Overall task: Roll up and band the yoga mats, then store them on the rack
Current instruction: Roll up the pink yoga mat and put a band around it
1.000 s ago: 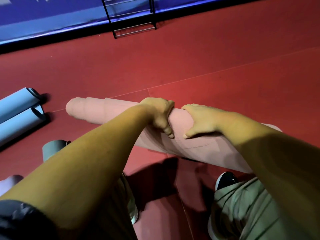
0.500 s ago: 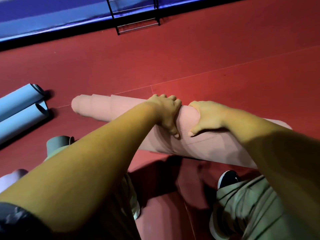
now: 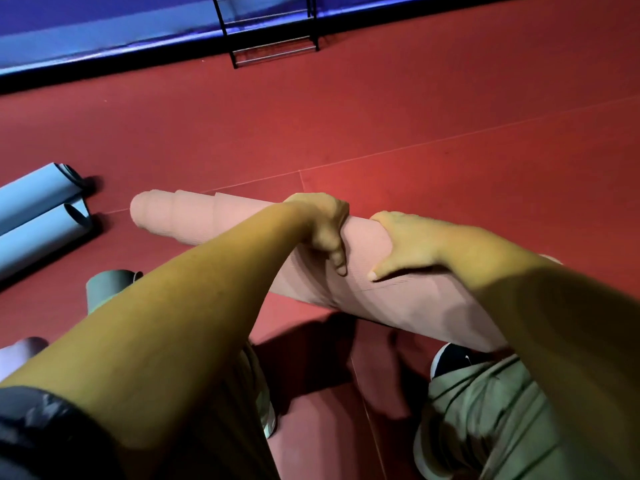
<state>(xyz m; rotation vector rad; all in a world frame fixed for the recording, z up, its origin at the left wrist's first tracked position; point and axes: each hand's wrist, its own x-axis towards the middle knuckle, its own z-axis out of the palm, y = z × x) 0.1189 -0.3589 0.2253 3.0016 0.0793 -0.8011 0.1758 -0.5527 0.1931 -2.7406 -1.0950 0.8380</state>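
A pink yoga mat (image 3: pixel 207 220), rolled into an uneven tube, lies slanted across the red floor in front of my legs. My left hand (image 3: pixel 323 226) grips the top of the roll near its middle, fingers curled over the far side and thumb pointing down. My right hand (image 3: pixel 403 242) holds the roll just to the right of it, fingers wrapped over the top and thumb stretched along the near side. The mat's right end is hidden behind my right arm. A black metal rack (image 3: pixel 273 32) stands at the far edge by the blue wall padding.
Two rolled light-blue mats (image 3: pixel 34 220) lie side by side at the left. A rolled grey-green mat (image 3: pixel 107 289) and a pale lilac roll (image 3: pixel 17 355) lie near my left leg. My shoe (image 3: pixel 453 358) sits just under the pink roll.
Both hands have stayed on the pink roll and shifted slightly around it; the view has drifted a little, and the roll lies much as before.
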